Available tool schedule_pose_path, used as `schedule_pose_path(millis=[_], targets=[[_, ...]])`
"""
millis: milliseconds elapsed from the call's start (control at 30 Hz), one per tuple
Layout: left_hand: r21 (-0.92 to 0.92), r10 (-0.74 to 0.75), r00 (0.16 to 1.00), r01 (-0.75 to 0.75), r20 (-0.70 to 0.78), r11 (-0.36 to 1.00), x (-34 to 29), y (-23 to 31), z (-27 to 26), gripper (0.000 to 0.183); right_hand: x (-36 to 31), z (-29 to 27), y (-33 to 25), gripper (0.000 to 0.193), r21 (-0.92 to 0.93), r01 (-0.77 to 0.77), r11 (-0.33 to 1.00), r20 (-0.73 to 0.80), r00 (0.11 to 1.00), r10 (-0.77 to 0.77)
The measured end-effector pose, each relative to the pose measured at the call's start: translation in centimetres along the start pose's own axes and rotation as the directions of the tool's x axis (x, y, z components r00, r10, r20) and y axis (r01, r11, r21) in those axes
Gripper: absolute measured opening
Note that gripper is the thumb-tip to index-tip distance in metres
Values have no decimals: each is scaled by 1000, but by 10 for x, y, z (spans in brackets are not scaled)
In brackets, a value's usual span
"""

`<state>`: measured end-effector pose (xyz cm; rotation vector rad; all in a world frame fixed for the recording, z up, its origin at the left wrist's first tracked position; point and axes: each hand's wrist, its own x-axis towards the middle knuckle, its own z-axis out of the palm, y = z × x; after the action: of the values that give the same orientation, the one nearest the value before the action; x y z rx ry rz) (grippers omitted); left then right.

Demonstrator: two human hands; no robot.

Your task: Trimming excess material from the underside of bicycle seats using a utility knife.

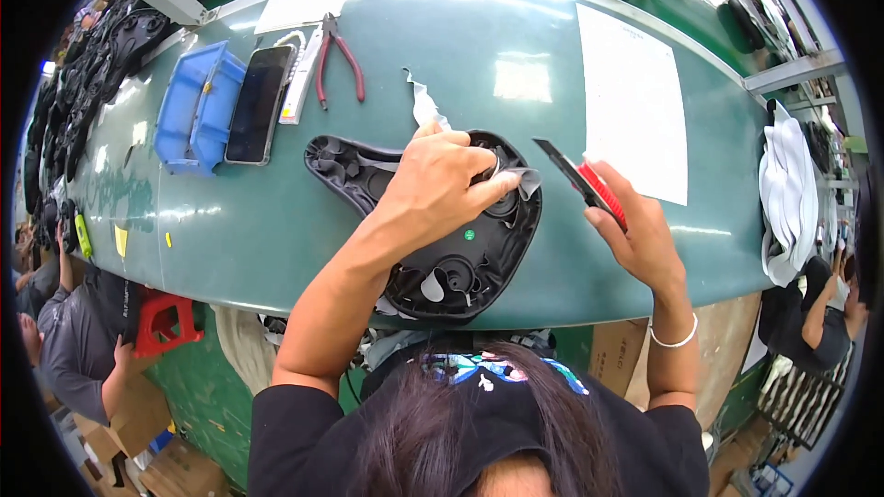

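A black bicycle-saddle-shaped part (502, 262) lies underside up on the green table, its narrow end toward the left. Over its far right half, my left hand (437, 179) is closed, pinching a grey flap of cover material (529, 182) at the rim. A pale torn strip (424, 103) sticks out beyond the knuckles. To the right, raised off the table and apart from the part, my right hand (635, 230) grips a red and black utility knife (600, 191). Its dark blade points up and left. My left hand hides part of the black piece.
At the far left of the table (267, 248) are a blue bin (196, 110), a phone (261, 106) and red-handled pliers (341, 63). White paper (635, 106) lies at the right, near stacked white pieces (788, 193). A red stool (166, 324) and another person (78, 336) are at left.
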<state>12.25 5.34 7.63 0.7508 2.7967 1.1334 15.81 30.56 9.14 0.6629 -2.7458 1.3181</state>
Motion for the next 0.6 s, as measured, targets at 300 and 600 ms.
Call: schedule_pose_path(millis=[300,600], targets=[[-81,-13,999,16,44,997,2,-3,-3,38,18,-6,0,52,-308,111,945,322,947,-6],[-118,-13,1000,11,-21,993,-5,4,-3,34,13,-10,-1,54,-257,137,957,273,960,-64]])
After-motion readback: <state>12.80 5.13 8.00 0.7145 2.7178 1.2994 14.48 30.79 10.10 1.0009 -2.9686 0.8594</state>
